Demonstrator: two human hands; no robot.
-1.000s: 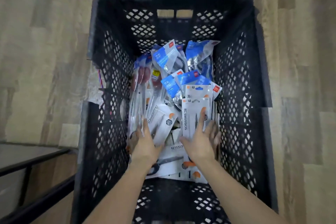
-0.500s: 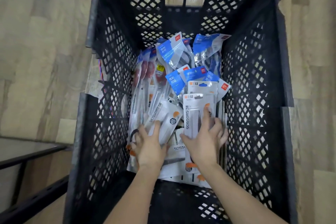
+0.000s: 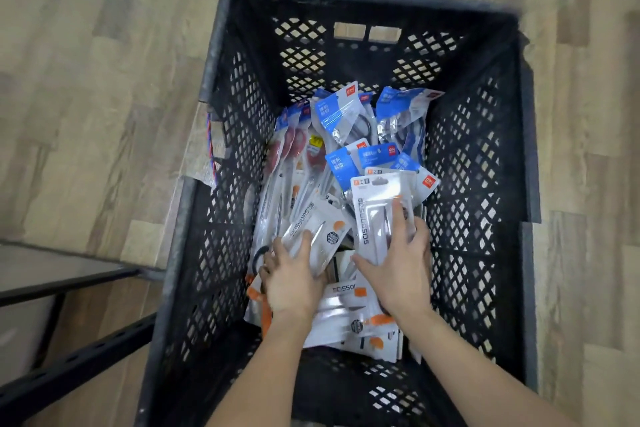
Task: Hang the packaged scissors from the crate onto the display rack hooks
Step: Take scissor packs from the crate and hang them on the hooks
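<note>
Packaged scissors (image 3: 341,204) sit heaped on the floor of the black crate (image 3: 214,55), filling its middle and near half; blue-header packs lie toward the crate's far wall, red-handled ones along its left wall, white "SCISSORS" packs nearest us. No display rack hooks in view, so we're at the pick step and nothing is hung yet.

Left hand (image 3: 292,282): thumb over the lower end of a tilted white pack (image 3: 317,230), fingers tucked round its left edge. Looks like a grip, though we can't see under the pack to confirm.

Right hand (image 3: 398,270): fingers spread and only lightly bent, lying on the face of an upright white pack (image 3: 379,208) close to the crate's right wall, thumb along its left edge. We read this as pressing or steadying, not gripping. Whether any fingers wrap behind the right edge, we can't tell.

How we'd do it well:
- Take one pack per hand. The film is slick and neighbours overlap, so extras may drag up.
- Slide each pack clear of the heap before lifting.
- Grip at the lower end, as we do now, so the hang-hole end at the top stays free for the hook.
- Lift straight up, clear of the crate's mesh walls, so corners don't snag.
- Keep faces forward.
</note>
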